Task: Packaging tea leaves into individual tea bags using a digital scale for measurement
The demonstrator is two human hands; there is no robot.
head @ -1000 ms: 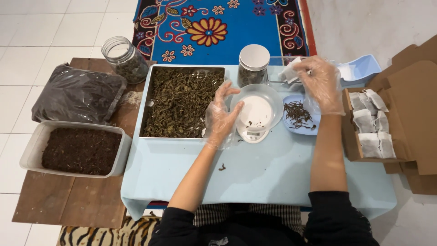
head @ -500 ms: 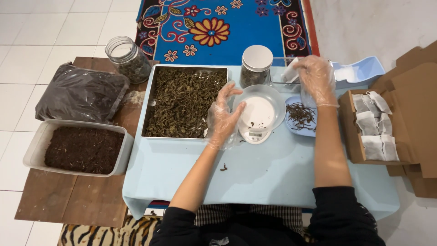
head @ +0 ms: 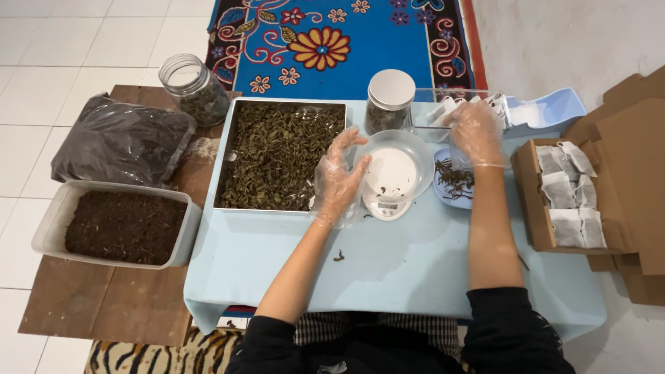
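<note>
Both hands wear crinkly clear gloves. The left hand [head: 337, 181], open and empty, cups the round white bowl [head: 395, 166] on the scale. The right hand [head: 476, 131] reaches into a clear box [head: 422, 104] of paper bags [head: 443, 111]; its grip is hidden.

Gloved right hand [head: 476, 131] now lowered from the clear box of empty tea bags [head: 463, 107], no longer lifting a bag clear of it (a second ago one was pinched above the rim), fingers now spread over the box's near edge and the blue dish of dark twigs [head: 454, 181].
</note>
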